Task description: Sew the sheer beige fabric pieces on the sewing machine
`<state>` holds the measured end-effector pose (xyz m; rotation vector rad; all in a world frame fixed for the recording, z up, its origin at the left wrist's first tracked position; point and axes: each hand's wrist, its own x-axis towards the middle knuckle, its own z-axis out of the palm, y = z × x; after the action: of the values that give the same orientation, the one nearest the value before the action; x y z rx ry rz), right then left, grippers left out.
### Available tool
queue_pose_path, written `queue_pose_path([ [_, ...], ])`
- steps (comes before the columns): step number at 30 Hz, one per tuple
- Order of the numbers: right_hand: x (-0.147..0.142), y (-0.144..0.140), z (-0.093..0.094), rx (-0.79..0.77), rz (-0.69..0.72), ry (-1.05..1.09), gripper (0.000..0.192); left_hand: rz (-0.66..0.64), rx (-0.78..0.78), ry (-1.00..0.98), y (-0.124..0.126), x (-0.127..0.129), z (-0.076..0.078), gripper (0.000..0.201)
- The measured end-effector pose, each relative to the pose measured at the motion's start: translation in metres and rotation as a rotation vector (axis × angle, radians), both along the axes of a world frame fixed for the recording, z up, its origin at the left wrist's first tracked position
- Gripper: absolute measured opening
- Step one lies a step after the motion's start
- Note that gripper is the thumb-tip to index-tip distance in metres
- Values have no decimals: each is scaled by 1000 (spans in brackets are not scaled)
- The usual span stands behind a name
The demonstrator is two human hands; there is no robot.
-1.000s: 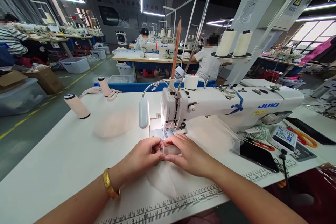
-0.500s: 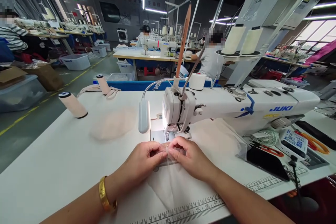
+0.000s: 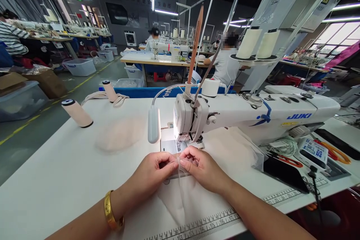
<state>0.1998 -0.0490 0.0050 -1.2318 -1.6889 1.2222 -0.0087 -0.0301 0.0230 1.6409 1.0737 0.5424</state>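
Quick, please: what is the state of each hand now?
Left hand: closed, pinching the sheer fabric.
Right hand: closed, pinching the same fabric.

1. The person's left hand (image 3: 153,172) and right hand (image 3: 203,168) were bare, with no gloves or rings that could be seen.
2. Both forearms were uncovered; no sleeve reached into view.
3. A shiny gold bangle (image 3: 109,211), smooth and fairly broad, circled the left wrist.
4. The fingernails looked short and unpainted.
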Motion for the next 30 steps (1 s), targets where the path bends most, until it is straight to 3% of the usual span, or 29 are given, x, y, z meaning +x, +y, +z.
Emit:
queue_pose_path([
  [7, -3, -3, -1, 84, -27, -37, 16, 56, -29, -47, -5, 6, 3, 40],
  [13, -4, -5, -4, 213, -53, -126, 14, 114, 57, -60, -7, 9, -2, 32],
  [20, -4, -7, -4, 276, -61, -129, 15, 169, -45, -135, -7, 11, -6, 34],
  [24, -4, -7, -4, 274, -61, -131, 16, 128, -114, -200, -6, 10, -4, 39],
  [30, -4, -7, -3, 303, -55, -147, 17, 93, -83, -170, -5, 7, -3, 36],
])
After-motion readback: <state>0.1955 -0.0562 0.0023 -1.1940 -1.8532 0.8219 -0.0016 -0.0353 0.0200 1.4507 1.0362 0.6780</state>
